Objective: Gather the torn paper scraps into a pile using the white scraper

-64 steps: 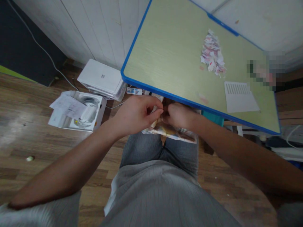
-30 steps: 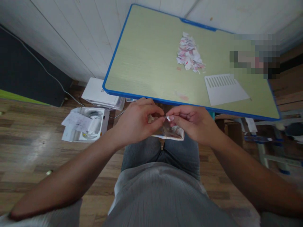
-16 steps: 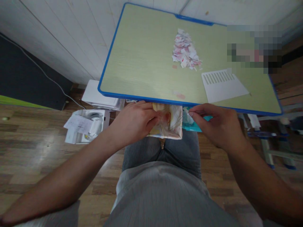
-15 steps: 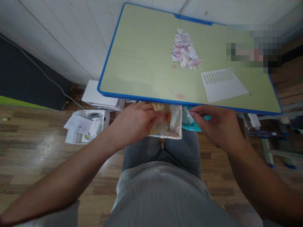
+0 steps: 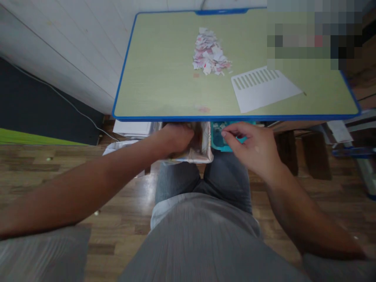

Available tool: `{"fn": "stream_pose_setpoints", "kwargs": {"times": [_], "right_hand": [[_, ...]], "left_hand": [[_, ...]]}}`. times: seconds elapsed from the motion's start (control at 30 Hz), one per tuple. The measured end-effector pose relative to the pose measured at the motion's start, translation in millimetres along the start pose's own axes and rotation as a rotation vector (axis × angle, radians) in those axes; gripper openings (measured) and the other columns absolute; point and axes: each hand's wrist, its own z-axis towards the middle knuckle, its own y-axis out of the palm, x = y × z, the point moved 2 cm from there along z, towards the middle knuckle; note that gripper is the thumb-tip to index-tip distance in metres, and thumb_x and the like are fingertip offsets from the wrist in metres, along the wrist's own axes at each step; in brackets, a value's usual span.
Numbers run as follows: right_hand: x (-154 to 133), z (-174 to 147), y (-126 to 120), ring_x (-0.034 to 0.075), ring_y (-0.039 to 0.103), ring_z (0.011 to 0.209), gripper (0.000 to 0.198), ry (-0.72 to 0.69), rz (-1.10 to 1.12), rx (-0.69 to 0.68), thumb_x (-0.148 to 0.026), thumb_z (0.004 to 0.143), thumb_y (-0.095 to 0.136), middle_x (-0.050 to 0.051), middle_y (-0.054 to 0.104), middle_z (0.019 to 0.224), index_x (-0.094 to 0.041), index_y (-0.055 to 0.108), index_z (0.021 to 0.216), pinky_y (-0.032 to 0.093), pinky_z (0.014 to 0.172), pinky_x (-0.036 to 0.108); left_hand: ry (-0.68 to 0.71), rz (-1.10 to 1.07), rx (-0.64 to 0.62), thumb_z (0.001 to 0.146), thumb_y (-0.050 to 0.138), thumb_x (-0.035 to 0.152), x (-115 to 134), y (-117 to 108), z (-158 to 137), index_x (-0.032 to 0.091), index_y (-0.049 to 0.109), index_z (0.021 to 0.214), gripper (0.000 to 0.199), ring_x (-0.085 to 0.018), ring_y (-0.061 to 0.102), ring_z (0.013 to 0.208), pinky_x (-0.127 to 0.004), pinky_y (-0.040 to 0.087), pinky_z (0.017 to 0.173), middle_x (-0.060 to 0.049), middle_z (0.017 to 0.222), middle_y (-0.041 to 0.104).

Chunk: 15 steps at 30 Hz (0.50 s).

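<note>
My left hand (image 5: 179, 137) reaches down into an open box with a patterned lining (image 5: 207, 150), just below the table's front edge. Its fingers are hidden inside, so what they touch does not show. My right hand (image 5: 254, 145) hovers over a teal plastic container (image 5: 226, 148) beside that box, thumb and forefinger pinched together. Whatever is between those fingertips is too small to make out. Small pale scraps lie in the container. On the table, a heap of torn white and pink paper scraps (image 5: 210, 55) sits beyond both hands.
A pale green table (image 5: 158, 78) with a blue rim stands in front of me. A white sheet with a row of slots (image 5: 261, 92) lies on its right half. White boxes (image 5: 132, 128) are on the floor at left. A blurred patch covers the top right.
My left hand has gone deeper into the lined box, its fingers dropping out of sight. My right hand stays pinched over the teal container. The view has shifted, with the table appearing higher.
</note>
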Motion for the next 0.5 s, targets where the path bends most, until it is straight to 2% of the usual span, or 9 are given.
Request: {"fn": "stream_pose_setpoints", "kwargs": {"times": [0.1,0.23,0.37,0.5], "right_hand": [[3.7,-3.3,1.8,0.029,0.086,0.091,0.016,-0.030,0.067,0.027,-0.032,0.105,0.074,0.007,0.092,0.100,-0.026,0.089,0.102,0.064,0.086,0.040],[10.7,-4.4,4.8,0.026,0.085,0.088,0.015,-0.073,0.116,0.054,-0.028,0.105,0.074,0.005,0.092,0.099,-0.025,0.088,0.099,0.061,0.082,0.037],[14.9,-2.8,6.6,0.026,0.085,0.085,0.014,-0.115,0.146,0.094,-0.026,0.102,0.075,0.004,0.091,0.095,-0.025,0.088,0.097,0.060,0.080,0.036],[15.4,-0.2,6.7,0.026,0.085,0.085,0.014,-0.125,0.154,0.102,-0.025,0.102,0.075,0.003,0.091,0.096,-0.025,0.088,0.096,0.061,0.080,0.036]], "left_hand": [[-0.043,0.183,-0.183,0.108,0.065,0.021,4.7,-5.4,4.9,0.008,0.090,0.102,0.029,-0.037,0.083,0.090,-0.042,0.062,0.083,-0.023,0.098,0.086],[-0.130,0.230,-0.342,0.108,0.064,0.027,10.3,-12.6,11.9,0.007,0.091,0.119,0.035,-0.039,0.085,0.099,-0.042,0.062,0.088,-0.027,0.110,0.087],[-0.178,0.261,-0.400,0.112,0.057,0.028,10.5,-10.2,16.9,0.004,0.089,0.130,0.044,-0.038,0.085,0.107,-0.041,0.060,0.094,-0.028,0.118,0.087],[-0.173,0.202,-0.425,0.110,0.061,0.030,8.5,-7.1,16.1,0.009,0.091,0.121,0.038,-0.038,0.083,0.102,-0.041,0.058,0.089,-0.026,0.118,0.087]]}}
